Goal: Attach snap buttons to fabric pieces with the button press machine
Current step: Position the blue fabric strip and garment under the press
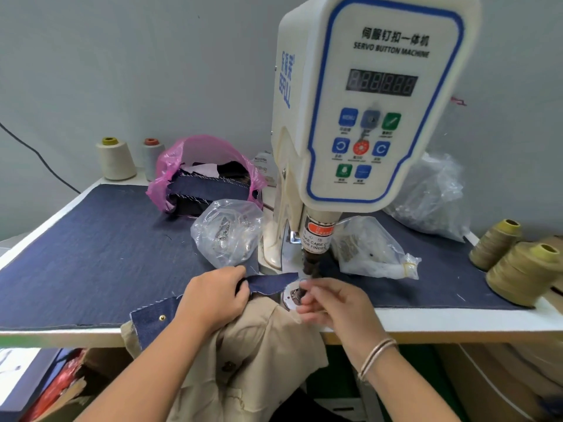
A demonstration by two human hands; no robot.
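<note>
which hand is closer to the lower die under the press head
Right. The right hand has its fingertips at the lower die, seemingly pinching a small part there. The left hand sits left of it, gripping the denim strip.

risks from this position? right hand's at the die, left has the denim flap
1. Right hand fingertips sit at the lower die, right under the press head; a cycle now could pinch them.
2. Left hand holds the denim flap off to one side of the die, so the snap may land off-mark.
3. Beige garment hangs off the table edge; its weight could drag the flap.
</note>
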